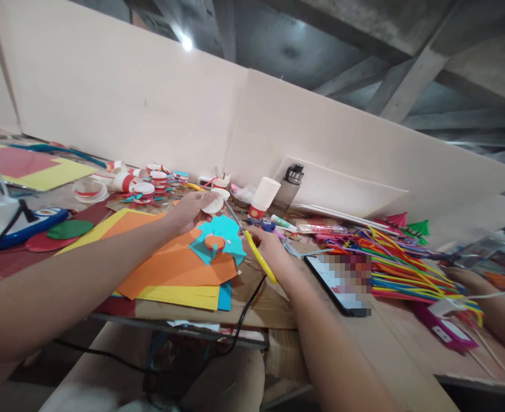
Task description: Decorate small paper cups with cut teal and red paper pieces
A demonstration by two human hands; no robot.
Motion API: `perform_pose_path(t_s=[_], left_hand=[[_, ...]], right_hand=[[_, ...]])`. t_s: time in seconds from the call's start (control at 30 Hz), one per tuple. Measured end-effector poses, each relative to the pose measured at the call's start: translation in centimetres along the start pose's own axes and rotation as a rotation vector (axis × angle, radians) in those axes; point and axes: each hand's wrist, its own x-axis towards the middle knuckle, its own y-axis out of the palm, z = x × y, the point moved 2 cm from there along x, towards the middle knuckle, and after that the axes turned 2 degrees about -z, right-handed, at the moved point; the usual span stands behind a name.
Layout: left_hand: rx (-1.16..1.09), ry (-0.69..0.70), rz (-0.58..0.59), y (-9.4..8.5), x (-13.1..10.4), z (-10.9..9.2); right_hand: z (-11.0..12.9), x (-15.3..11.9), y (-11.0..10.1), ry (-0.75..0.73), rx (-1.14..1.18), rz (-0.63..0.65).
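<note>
Between its fingers and thumb, my left hand (pixel 190 213) holds a small white paper disc (pixel 213 203). My right hand (pixel 266 247) is closed on yellow-handled scissors (pixel 261 260), whose blades point up and left to the disc's right edge. Beneath the hands, cut turquoise paper (pixel 230 232) lies on orange sheets (pixel 166 260) and yellow sheets (pixel 183 294). A small orange round piece (pixel 214 243) with a blue strip rests on the turquoise paper.
Behind stand stacked paper cups (pixel 265 194) and a grey bottle (pixel 287 189). Cut cup pieces (pixel 144 191) are at the back left. A phone (pixel 340 286) and colourful pipe cleaners (pixel 402 269) lie right, near another person's hand (pixel 464 277). A black cable (pixel 246 315) crosses the table edge.
</note>
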Motion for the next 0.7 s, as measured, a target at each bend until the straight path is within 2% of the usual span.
perform_pose_path(t_s=[0.13, 0.3, 0.7], left_hand=[[0.001, 0.007, -0.023, -0.11, 0.16, 0.27], [-0.03, 0.044, -0.043, -0.29, 0.36, 0.49], [-0.12, 0.021, -0.016, 0.11, 0.33, -0.07]], right_hand=[[0.22, -0.16, 0.12, -0.033, -0.09, -0.049], [0.38, -0.33, 0.17, -0.043, -0.149, -0.039], [0.22, -0.15, 0.32, -0.047, -0.012, -0.033]])
